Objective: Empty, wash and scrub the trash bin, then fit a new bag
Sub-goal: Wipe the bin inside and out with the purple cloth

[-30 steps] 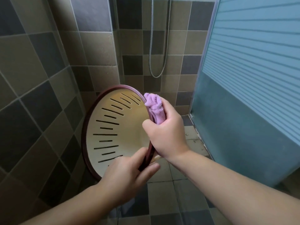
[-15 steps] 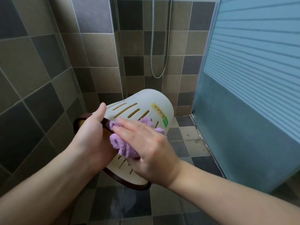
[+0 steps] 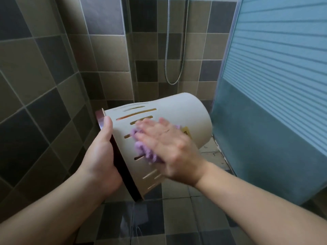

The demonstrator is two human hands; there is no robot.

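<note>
The cream slotted trash bin (image 3: pixel 178 112) lies tipped sideways in mid-air before the tiled shower wall (image 3: pixel 44 68). The left hand (image 3: pixel 100 156) grips its dark rim (image 3: pixel 123 174), thumb curled over. The right hand (image 3: pixel 169 147), fingers straight, presses a purple cloth (image 3: pixel 143 152) flat against the bin's side.

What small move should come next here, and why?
Probably turn the bin a little with the left hand at its rim. The right hand presses the cloth flat on one slotted side only, so the rest of the wall likely needs wiping.
</note>
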